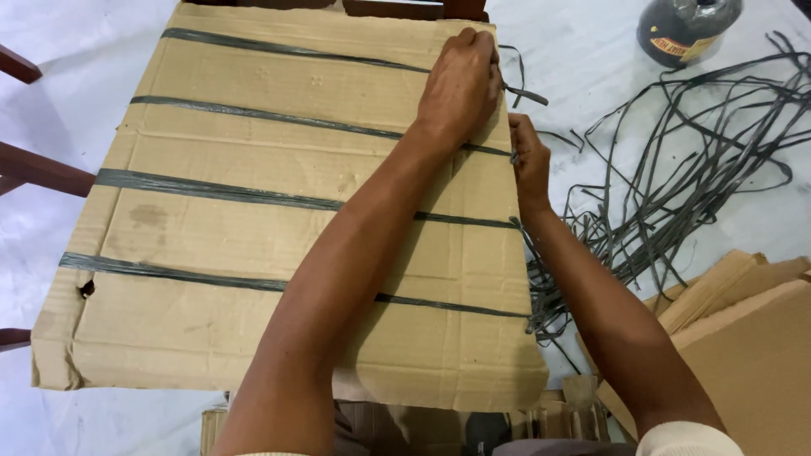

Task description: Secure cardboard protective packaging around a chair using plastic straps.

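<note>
A big flat cardboard sheet (253, 228) fills most of the view. It lies wrapped over smth w/ dark wood legs (38, 169) that poke out past its left edge. Four dark grey straps (211, 192) run across the cardboard from left edge to right edge, one above the other.

On the right, a loose heap of the same grey strips (676, 177) lies on the white floor (51, 51), near the right edge of the cardboard. Some strips hang down right by that edge. More cardboard pieces (743, 338) lie at the bottom right. A dark round jar (686, 29) w/ a label stands at the top right, well apart from the hands.

The left hand (460, 84) rests on the cardboard near its top right corner. Its fingers are curled tight and pinch a strap end (522, 95) that sticks out past the edge. The right hand (528, 160) is just below it, at the right edge of the cardboard. Its fingers are pressed together on a strap at the edge, by the 2nd strap from the top. The two hands are v. close, almost touching.
</note>
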